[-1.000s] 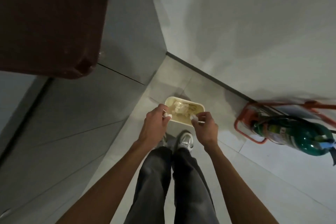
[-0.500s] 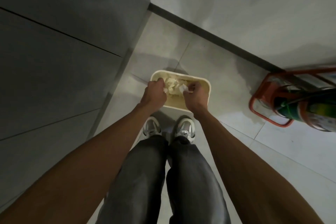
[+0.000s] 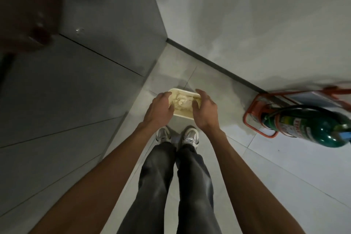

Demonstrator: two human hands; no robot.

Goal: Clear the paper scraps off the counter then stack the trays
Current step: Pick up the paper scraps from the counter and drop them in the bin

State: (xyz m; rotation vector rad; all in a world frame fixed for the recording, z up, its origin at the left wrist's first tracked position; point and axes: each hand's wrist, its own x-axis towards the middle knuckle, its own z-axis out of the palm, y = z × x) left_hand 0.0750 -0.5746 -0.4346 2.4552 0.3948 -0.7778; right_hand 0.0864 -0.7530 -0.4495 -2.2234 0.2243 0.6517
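Binning the scraps: this looks like the step in hand, and it appears to be at its end.
Left hand: the left hand (image 3: 158, 109) hangs over the near left corner of the bin, fingers loosely spread, holding nothing.
Right hand: the right hand (image 3: 205, 111) hangs over the bin's right side, fingers straight and apart, also empty.
Paper scraps: a crumpled pale heap of paper scraps (image 3: 182, 101) lies inside the bin, between the two hands. No scrap shows in either hand or on the floor tiles (image 3: 284, 167).
Bin: a small cream rectangular bin (image 3: 183, 115) stands on the floor in the corner, just beyond the person's shoes (image 3: 190, 136) and beside the grey cabinet front (image 3: 76, 100).
Counter: only a blurred brown slab (image 3: 28, 5) at the upper left, perhaps the counter's edge. Its top is out of sight, so I cannot tell whether any scraps are left up there.
Trays: none in view.
Done: at least one load of scraps is in the bin.
Left: checking the counter for leftovers, then stacking the trays, which I judge has not begun.
Nearby: a green cylinder (image 3: 311, 129) leans in a red floor stand (image 3: 252, 106) by the wall, well apart from the bin.
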